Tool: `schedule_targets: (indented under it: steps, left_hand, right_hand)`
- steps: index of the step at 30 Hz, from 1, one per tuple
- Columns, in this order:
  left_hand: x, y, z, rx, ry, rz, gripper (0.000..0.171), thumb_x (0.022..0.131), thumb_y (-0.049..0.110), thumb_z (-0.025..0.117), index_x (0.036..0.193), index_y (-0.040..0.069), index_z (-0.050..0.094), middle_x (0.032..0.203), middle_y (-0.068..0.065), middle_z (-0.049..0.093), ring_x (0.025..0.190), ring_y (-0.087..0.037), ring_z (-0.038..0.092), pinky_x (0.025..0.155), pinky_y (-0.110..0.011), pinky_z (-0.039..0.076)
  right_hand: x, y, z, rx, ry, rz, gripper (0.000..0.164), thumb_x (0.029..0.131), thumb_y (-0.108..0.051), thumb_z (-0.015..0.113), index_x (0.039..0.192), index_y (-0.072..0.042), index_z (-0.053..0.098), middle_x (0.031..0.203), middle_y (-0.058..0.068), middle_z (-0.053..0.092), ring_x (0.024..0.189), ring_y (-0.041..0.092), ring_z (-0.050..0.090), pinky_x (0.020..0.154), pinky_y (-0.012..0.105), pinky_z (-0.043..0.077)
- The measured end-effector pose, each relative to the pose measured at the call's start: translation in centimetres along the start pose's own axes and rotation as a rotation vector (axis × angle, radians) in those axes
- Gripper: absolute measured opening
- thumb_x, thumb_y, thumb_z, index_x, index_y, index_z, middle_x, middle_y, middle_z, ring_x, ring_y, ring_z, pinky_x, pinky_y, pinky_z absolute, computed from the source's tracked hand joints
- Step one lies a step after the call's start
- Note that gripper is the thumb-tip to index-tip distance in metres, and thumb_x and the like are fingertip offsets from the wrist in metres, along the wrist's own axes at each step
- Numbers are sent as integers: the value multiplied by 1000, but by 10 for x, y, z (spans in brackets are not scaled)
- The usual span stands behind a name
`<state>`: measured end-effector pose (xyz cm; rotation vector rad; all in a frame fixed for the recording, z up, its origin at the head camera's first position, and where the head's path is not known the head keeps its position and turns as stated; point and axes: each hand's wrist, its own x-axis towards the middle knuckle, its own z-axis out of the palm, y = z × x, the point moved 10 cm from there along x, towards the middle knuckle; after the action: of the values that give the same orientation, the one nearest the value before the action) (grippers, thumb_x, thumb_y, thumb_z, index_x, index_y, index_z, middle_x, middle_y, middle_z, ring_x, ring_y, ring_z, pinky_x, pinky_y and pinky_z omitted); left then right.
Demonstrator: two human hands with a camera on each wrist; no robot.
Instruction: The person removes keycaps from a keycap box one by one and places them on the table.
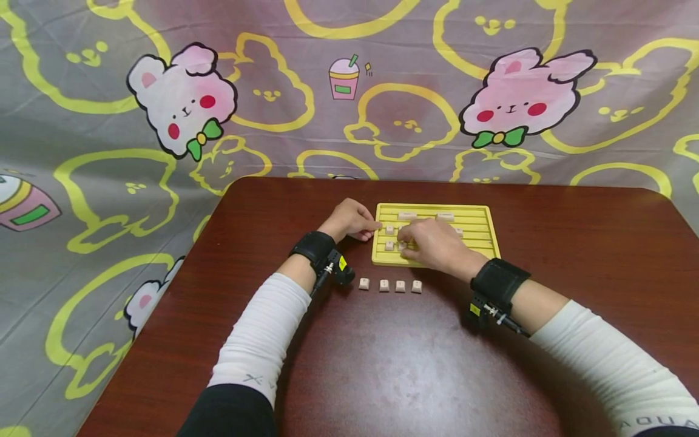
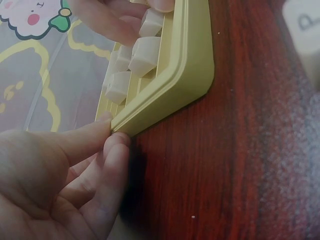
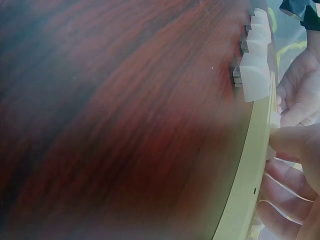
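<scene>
A yellow ridged tray [image 1: 475,244] lies on the table with white keycaps [image 1: 389,230] standing in its rows. My left hand [image 1: 354,220] is at the tray's left side. In the left wrist view its thumb and a finger pinch the tray's edge [image 2: 159,102]. Reaching over the tray from the right, my right hand [image 1: 437,244] pinches a small keycap [image 1: 403,246] in the lower row, beside another keycap [image 1: 389,246]. In the right wrist view the thumb [image 3: 292,141] presses against that keycap, which is mostly hidden. The right hand covers part of the tray's middle.
Several loose keycaps [image 1: 400,286] stand in a line on the brown table [image 1: 393,352], in front of the tray. Two wider keycaps [image 1: 445,216] sit in the tray's back row. A patterned cloth [image 1: 306,73] hangs behind the table.
</scene>
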<state>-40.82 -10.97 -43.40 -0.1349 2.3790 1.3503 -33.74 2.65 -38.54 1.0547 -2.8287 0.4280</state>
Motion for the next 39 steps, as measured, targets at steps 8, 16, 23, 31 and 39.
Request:
schedule_targets:
  steps: [8, 16, 23, 31, 39]
  left_hand:
    - [0, 0, 1, -2, 2, -1, 17, 87, 13, 77, 86, -2, 69, 61, -3, 61, 51, -8, 60, 53, -21, 58]
    - [-1, -1, 2, -6, -7, -2, 17, 86, 12, 78, 85, -2, 69, 60, -3, 62, 50, -9, 60, 53, -22, 59]
    - [-2, 1, 1, -13, -11, -1, 17, 86, 12, 77, 86, -2, 69, 59, -3, 62, 50, -8, 60, 53, -22, 59]
    - [-2, 3, 1, -8, -13, 4, 17, 87, 12, 77, 89, -4, 70, 59, -2, 62, 50, -8, 61, 55, -23, 60]
    - [-1, 1, 1, -7, -7, 0, 17, 86, 12, 77, 87, -3, 69, 62, -3, 63, 52, -9, 61, 57, -24, 61]
  right_hand:
    - [0, 0, 2, -7, 6, 7, 11, 87, -22, 76, 97, -17, 75, 90, -3, 75, 75, 11, 67, 57, 27, 53]
    - [0, 0, 3, -8, 9, 6, 8, 89, -20, 74, 96, -17, 76, 93, -2, 75, 78, 12, 69, 60, 29, 56]
    - [1, -3, 0, -21, 21, -9, 5, 88, -17, 72, 92, -18, 76, 90, -4, 75, 74, 11, 67, 57, 28, 53]
    - [0, -3, -2, -17, 26, -13, 5, 88, -15, 72, 91, -18, 76, 90, -3, 75, 74, 11, 67, 57, 27, 52]
    - [-1, -3, -5, -23, 33, -24, 2, 87, -17, 72, 87, -17, 73, 85, -4, 74, 68, 9, 64, 54, 26, 50]
